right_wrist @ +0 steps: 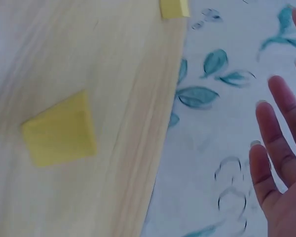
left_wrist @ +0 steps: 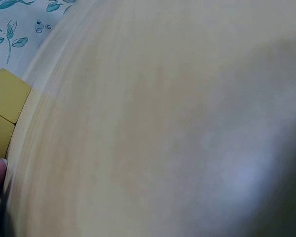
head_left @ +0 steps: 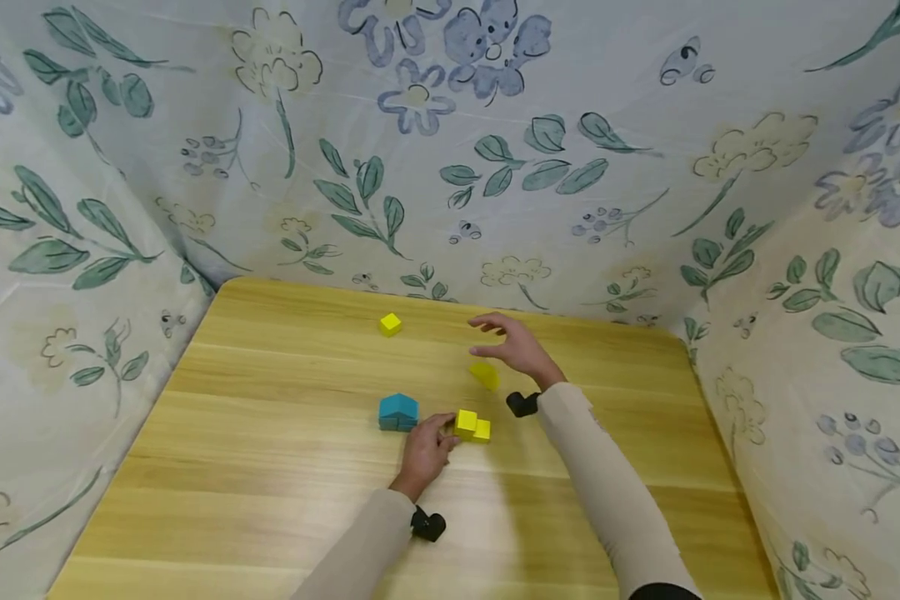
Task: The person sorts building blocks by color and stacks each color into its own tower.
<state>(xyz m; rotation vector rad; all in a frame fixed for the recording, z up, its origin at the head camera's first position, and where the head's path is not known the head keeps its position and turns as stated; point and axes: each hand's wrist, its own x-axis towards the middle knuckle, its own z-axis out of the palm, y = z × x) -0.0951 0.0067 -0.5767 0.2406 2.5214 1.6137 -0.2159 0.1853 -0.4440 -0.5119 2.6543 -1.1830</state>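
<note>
My left hand (head_left: pixel 426 452) rests low on the table with its fingertips against the left side of a small group of yellow blocks (head_left: pixel 466 424). One block stands higher, with a lower one to its right. In the left wrist view, fingertips (left_wrist: pixel 1 170) touch the lower of two yellow square faces (left_wrist: pixel 10 95). My right hand (head_left: pixel 516 343) hovers with fingers spread apart and nothing between them. Below it lies a flat-sided yellow block (head_left: pixel 485 375), which shows as a four-cornered shape (right_wrist: pixel 61 132) in the right wrist view.
Blue blocks (head_left: pixel 398 413) with a peaked top stand just left of my left hand. A single yellow cube (head_left: pixel 390 324) lies near the back edge of the wooden table (head_left: pixel 270 467). Flower-patterned cloth (head_left: pixel 420 208) hangs behind and at both sides.
</note>
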